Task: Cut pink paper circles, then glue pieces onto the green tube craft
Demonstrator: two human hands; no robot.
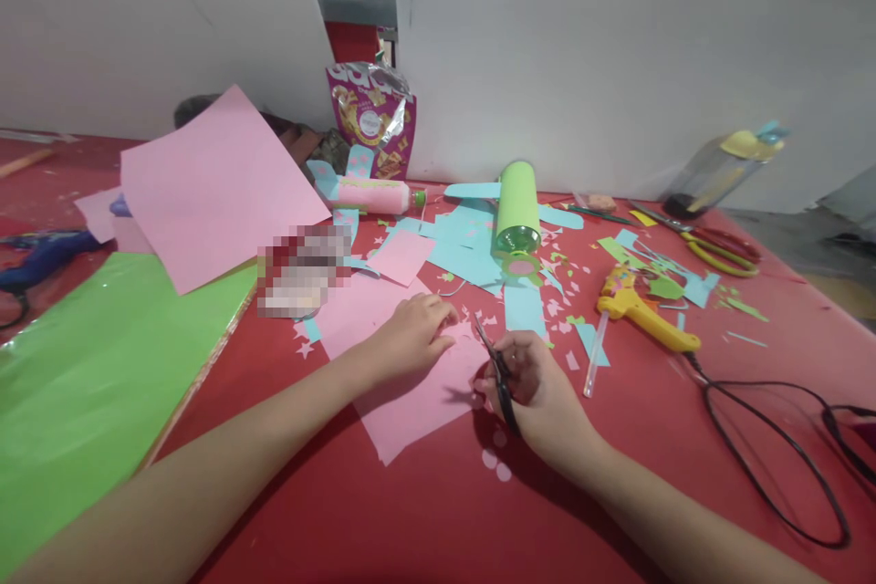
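My right hand is wrapped around a pair of scissors with black handles, blades pointing up and away. My left hand rests over a large pink paper sheet, its fingers curled with a gap between thumb and forefinger; I see nothing held there. Small pink paper scraps lie between the left fingertips and the scissor blades. A few pink paper discs sit on the red table below my right hand.
Beyond my hands are a green paper-covered bottle with blue wings and a pink paper-covered bottle. A yellow glue gun trails a black cable at right. Yellow-and-red-handled scissors lie behind it. Green sheets lie left.
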